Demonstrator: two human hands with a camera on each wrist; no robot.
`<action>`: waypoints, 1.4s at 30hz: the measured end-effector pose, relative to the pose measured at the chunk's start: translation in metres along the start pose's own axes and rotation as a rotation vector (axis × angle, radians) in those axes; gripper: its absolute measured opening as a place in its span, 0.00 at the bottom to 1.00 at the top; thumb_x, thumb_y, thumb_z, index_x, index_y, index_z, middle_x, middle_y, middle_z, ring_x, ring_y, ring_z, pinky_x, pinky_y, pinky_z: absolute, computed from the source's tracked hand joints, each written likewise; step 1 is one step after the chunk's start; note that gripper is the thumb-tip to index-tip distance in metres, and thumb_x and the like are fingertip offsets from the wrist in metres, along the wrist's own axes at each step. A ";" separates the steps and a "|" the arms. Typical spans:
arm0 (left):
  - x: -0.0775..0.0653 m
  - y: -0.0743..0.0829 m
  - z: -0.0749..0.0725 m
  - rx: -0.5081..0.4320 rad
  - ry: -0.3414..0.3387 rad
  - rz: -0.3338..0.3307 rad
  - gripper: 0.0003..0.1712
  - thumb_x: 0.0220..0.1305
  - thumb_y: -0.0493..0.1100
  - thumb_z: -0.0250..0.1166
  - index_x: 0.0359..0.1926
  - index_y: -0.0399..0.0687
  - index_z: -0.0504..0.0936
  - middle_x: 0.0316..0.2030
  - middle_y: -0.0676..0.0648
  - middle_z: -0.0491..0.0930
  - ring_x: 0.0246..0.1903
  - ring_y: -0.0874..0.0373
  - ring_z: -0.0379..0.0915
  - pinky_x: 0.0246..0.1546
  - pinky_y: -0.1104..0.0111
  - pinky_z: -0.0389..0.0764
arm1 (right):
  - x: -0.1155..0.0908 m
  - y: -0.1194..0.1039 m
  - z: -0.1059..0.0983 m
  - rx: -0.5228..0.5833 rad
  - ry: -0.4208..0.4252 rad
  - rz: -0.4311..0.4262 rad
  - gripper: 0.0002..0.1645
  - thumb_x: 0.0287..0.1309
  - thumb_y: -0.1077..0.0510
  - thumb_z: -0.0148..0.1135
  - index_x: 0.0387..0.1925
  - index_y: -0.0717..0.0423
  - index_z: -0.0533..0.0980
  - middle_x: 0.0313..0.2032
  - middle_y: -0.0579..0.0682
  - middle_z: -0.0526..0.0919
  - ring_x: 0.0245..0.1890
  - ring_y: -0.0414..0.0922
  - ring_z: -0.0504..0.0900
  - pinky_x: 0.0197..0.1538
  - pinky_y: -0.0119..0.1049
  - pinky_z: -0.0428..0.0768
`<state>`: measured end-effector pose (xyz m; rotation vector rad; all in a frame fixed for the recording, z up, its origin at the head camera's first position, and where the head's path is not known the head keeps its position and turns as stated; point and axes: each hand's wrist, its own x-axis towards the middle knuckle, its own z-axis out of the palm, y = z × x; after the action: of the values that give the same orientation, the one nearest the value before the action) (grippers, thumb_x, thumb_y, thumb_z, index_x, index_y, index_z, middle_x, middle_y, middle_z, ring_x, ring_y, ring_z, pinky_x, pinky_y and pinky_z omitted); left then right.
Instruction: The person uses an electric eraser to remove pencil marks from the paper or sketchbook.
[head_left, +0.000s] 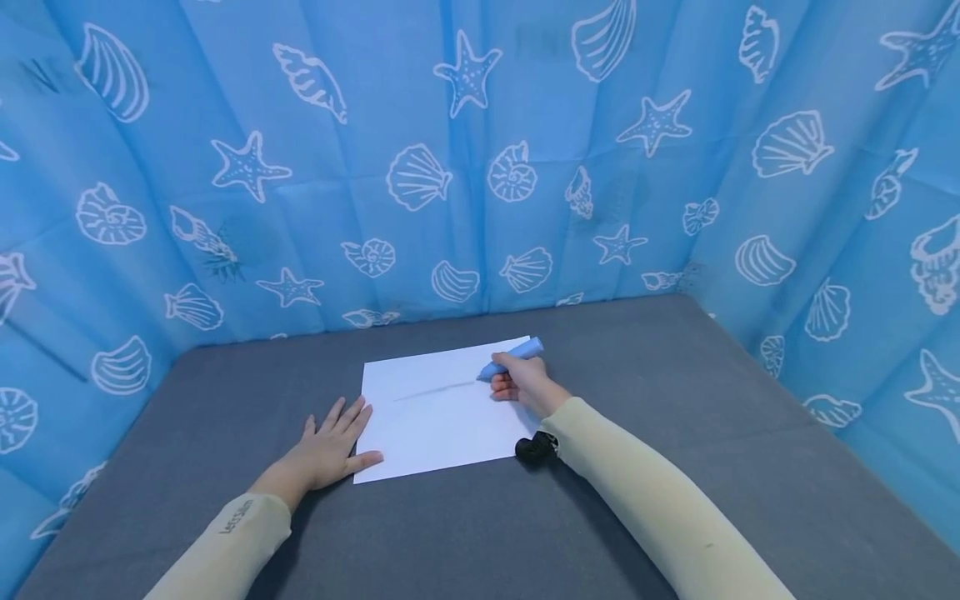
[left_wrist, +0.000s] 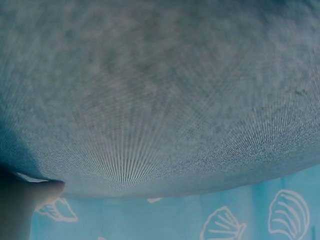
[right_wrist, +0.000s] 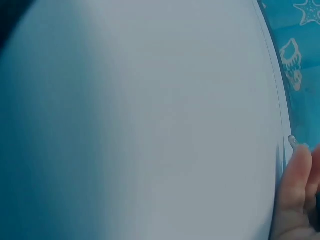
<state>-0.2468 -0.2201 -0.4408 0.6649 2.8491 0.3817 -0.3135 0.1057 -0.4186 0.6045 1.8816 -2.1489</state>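
A white sheet of paper point(head_left: 435, 433) lies on the grey cloth. My left hand point(head_left: 330, 446) rests flat at its left edge, with fingers spread and fingertips and thumb over the paper. My right hand point(head_left: 525, 385) holds a thick light-blue marker point(head_left: 513, 358) between thumb and fingers, tilted with its back end up to the right. The marker's tip is down at the paper, close to the right end of a faint, nearly straight grey line point(head_left: 435, 391). In the right wrist view, the fingers point(right_wrist: 295, 185) and the small pale tip point(right_wrist: 292, 142) show at the right border.
Grey cloth point(head_left: 420, 533) covers the table around the paper. A blue curtain point(head_left: 480, 208) with white shells and starfish hangs behind and along both sides. A small black device point(head_left: 533, 450) sits under my right wrist, over the paper's lower right corner.
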 end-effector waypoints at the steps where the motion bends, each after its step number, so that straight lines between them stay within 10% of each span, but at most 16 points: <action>1: 0.000 -0.001 0.001 0.002 -0.003 -0.001 0.55 0.64 0.74 0.50 0.75 0.40 0.50 0.75 0.37 0.43 0.72 0.33 0.31 0.60 0.30 0.31 | 0.000 0.000 -0.001 0.013 -0.002 0.001 0.16 0.64 0.54 0.62 0.31 0.65 0.75 0.18 0.51 0.77 0.15 0.40 0.76 0.24 0.34 0.82; 42: 0.000 0.001 -0.003 0.014 -0.012 -0.024 0.53 0.65 0.71 0.52 0.75 0.39 0.50 0.75 0.37 0.43 0.72 0.33 0.30 0.61 0.30 0.32 | 0.000 0.001 0.006 -0.087 0.002 -0.010 0.15 0.63 0.55 0.63 0.34 0.66 0.75 0.18 0.51 0.77 0.15 0.39 0.77 0.24 0.32 0.81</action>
<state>-0.2470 -0.2198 -0.4379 0.6325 2.8485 0.3529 -0.3137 0.0992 -0.4190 0.5812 1.9713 -2.0612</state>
